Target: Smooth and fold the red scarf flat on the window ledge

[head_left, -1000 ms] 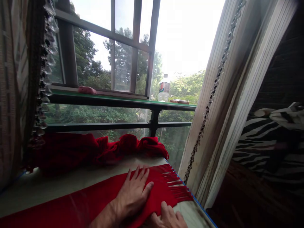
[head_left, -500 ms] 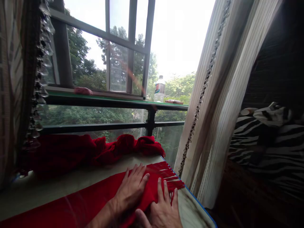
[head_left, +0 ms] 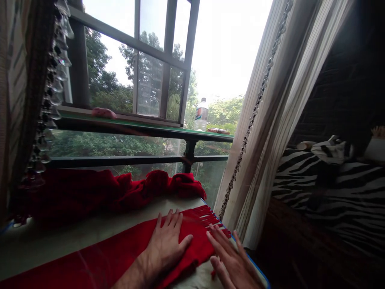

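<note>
A red fringed scarf lies folded lengthwise across the pale table, its tasselled end towards the table's blue edge. My left hand rests flat on the scarf near that end, fingers stretched forward and thumb out to the side. To its right, my right hand hovers or rests by the fringe and the table edge, fingers extended and holding nothing. Whether its fingertips touch the tassels is not clear. Part of the scarf's near side runs beneath my left forearm and out of the picture.
More red cloth lies bunched along the table's far side. Beyond stands a railing with a plastic bottle and a pink object on its green ledge. A beaded curtain hangs at right, before zebra-striped fabric.
My right hand has shifted right, off the scarf's near part towards the blue edge. My left hand stays flat in nearly the same place. The view has turned slightly right.
</note>
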`<state>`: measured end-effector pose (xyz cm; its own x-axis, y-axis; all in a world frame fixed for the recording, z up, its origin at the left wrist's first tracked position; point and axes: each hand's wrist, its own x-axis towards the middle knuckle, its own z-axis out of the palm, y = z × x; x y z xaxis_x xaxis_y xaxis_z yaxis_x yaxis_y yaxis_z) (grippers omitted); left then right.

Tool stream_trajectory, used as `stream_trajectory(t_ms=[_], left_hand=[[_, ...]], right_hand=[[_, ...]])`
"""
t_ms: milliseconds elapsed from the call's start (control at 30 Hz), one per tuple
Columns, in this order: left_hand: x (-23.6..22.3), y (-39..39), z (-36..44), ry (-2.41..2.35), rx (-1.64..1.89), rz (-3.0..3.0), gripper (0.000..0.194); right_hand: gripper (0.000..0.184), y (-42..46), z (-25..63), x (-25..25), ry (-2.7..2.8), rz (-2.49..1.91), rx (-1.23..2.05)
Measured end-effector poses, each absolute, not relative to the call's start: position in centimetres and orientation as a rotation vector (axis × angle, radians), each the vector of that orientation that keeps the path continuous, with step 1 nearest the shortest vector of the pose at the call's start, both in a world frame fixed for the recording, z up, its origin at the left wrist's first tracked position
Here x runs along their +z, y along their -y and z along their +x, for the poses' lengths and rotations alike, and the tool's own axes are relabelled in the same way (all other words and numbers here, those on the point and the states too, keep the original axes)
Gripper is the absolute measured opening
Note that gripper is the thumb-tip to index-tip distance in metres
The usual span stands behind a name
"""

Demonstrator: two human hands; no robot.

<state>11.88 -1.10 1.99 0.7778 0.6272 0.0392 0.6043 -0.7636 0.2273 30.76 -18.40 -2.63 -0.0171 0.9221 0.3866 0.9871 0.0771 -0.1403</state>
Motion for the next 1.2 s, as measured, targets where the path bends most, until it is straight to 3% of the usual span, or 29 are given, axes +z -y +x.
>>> stream_trajectory(t_ms=[133, 300, 467, 567, 700, 900, 1033, 1200], left_hand=[[2.2, 1.0, 11.9, -0.986, 0.150, 2.763, 0.074], [2.2, 1.1, 12.0, -0.999, 0.156, 2.747, 0.074], [2.4, 1.2, 11.9, -1.001, 0.156, 2.764, 0.073], [2.1, 1.2, 11.8, -1.000, 0.185, 2.761, 0.072], [1.7, 1.1, 11.8, -0.996, 0.179, 2.757, 0.073], [1.9, 1.1, 11.7, -0.976, 0.187, 2.742, 0.072], [2.3, 1.1, 11.5, -0.945, 0.214, 2.720, 0.070], [2.6, 1.2, 11.6, -0.964, 0.180, 2.730, 0.069]], right_hand=[[0.058, 18.5, 33.3, -1.6, 2.218, -1.868, -0.030], [0.042, 19.9, 37.8, -2.6, 1.777, -2.236, -0.164], [0.037, 19.2, 34.8, -1.7, 1.989, -2.005, 0.033], [0.034, 19.4, 34.6, -0.8, 1.919, -2.143, -0.013], [0.038, 20.6, 37.6, 0.9, 1.630, -2.385, -0.169], [0.038, 18.8, 35.0, 2.4, 1.801, -2.003, -0.038], [0.040, 17.5, 32.6, 1.7, 2.011, -1.854, 0.010], [0.041, 20.3, 38.4, -1.3, 1.868, -2.152, -0.053]])
